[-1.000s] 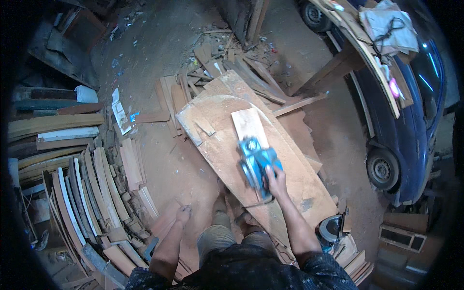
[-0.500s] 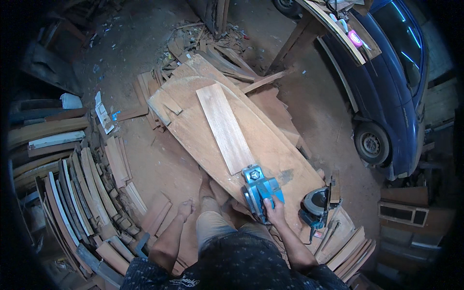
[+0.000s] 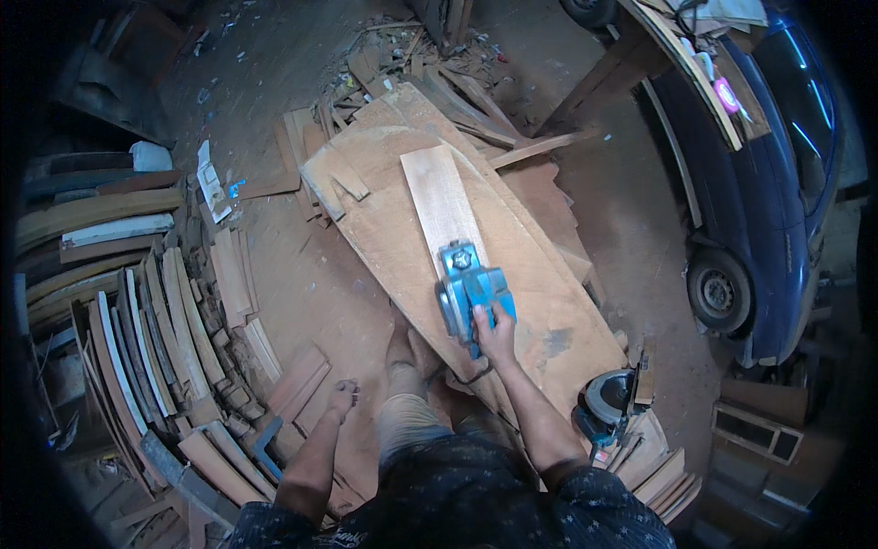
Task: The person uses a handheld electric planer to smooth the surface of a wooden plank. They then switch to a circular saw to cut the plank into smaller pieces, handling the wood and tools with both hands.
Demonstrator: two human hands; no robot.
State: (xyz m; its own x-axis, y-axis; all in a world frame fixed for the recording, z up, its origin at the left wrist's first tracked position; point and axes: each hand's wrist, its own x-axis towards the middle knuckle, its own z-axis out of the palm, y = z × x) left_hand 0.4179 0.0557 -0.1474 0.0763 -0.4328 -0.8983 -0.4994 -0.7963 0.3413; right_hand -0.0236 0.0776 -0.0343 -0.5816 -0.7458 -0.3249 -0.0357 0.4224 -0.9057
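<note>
My right hand (image 3: 495,334) is wrapped round the handle of a blue electric hand planer (image 3: 474,291). Under the planer's front lies a pale, flat wooden board (image 3: 444,201), whose near end is hidden by the tool. The board rests lengthwise on a broad wooden work surface (image 3: 366,229) strewn with sawdust. Away from the work, to the left of my leg, my left hand (image 3: 344,397) hangs with its fingers curled in and nothing seen in them.
A circular saw (image 3: 608,398) sits at the work surface's near right corner. Small offcuts (image 3: 347,176) lie at its far left. Curved wooden pieces (image 3: 174,320) are stacked at left, and scrap wood (image 3: 466,96) is heaped beyond. A blue car (image 3: 759,210) stands at right.
The planer, in my right hand, has moved forward along the board and now covers more of its near end. My left hand stays low at the left; the whole view has shifted slightly.
</note>
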